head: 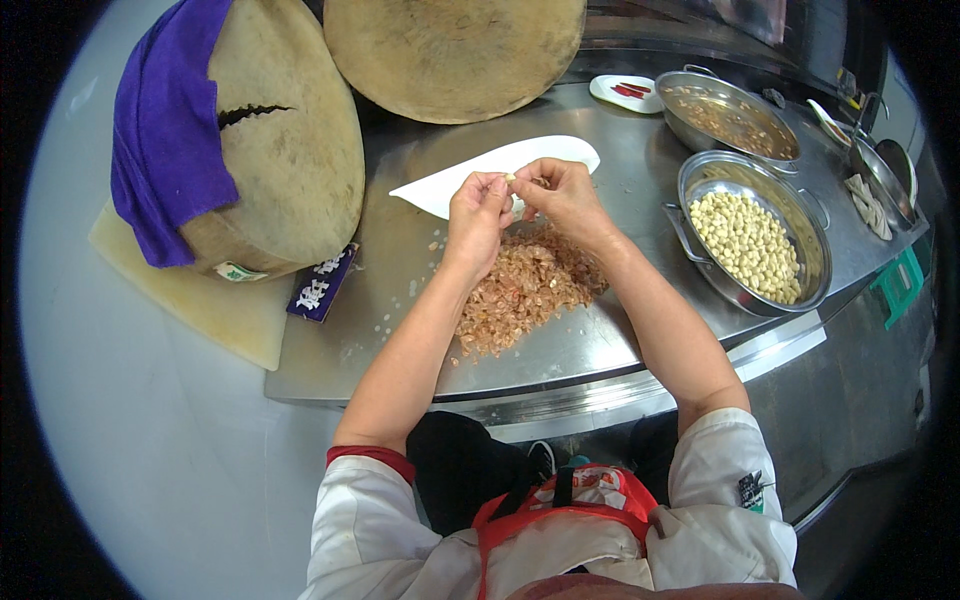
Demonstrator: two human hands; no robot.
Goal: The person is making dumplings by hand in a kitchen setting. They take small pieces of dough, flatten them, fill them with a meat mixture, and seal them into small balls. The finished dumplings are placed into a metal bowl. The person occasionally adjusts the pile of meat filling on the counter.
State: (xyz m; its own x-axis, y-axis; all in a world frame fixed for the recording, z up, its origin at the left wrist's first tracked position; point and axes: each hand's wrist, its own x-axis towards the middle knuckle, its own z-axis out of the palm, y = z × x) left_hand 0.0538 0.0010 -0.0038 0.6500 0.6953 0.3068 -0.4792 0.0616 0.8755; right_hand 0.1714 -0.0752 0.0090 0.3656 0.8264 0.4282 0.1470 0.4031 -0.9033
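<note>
A pale peeled nut is pinched between the fingertips of my left hand and my right hand. Both hands meet above the near edge of a white leaf-shaped plate. Fingers hide part of the plate and whatever lies on it there. Right under my wrists, a heap of thin reddish-brown nut skins spreads over the stainless steel counter. Off to the right of my right hand, a two-handled steel pan contains many pale peeled nuts.
Behind that pan, another steel pan holds brown unpeeled nuts in liquid. A small white plate carries red strips. Thick round wooden chopping blocks stand at left and back, one draped with a purple cloth. A purple sign lies beside it.
</note>
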